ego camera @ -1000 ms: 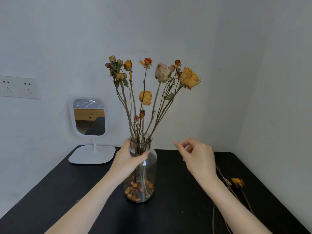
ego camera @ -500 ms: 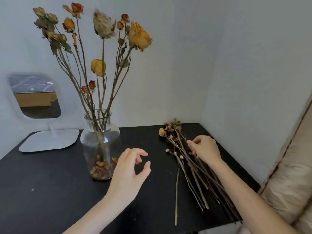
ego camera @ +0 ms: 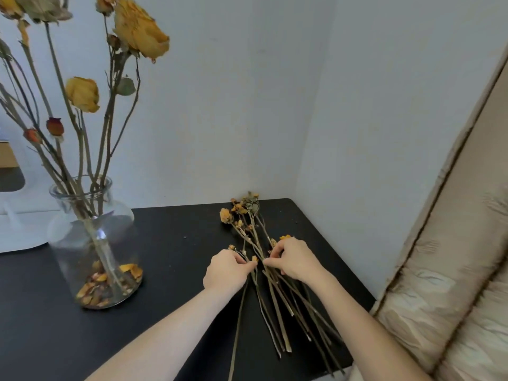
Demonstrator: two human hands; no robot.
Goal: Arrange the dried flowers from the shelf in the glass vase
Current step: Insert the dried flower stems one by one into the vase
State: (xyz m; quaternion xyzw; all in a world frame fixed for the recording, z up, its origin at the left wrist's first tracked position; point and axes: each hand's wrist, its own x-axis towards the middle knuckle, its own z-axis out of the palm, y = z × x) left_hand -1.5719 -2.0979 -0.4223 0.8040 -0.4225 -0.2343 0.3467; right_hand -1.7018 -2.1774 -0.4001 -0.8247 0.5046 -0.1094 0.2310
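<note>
A clear glass vase [ego camera: 93, 243] stands at the left on the black shelf [ego camera: 170, 270]. It holds several tall dried roses [ego camera: 82, 93] and has loose petals at its bottom. To its right lies a bundle of dried flowers [ego camera: 247, 224] with long thin stems fanning toward me. My left hand [ego camera: 226, 269] and my right hand [ego camera: 292, 259] both rest on the middle of that bundle, fingertips pinched on stems and nearly touching each other.
A white stand mirror [ego camera: 16, 224] sits behind the vase at the far left edge. Walls close the shelf at the back and right. A beige padded headboard [ego camera: 453, 270] borders the shelf's right side.
The view turned right from the vase to the bundle. My left hand left the vase and moved right onto the stems; my right hand stayed on the bundle.
</note>
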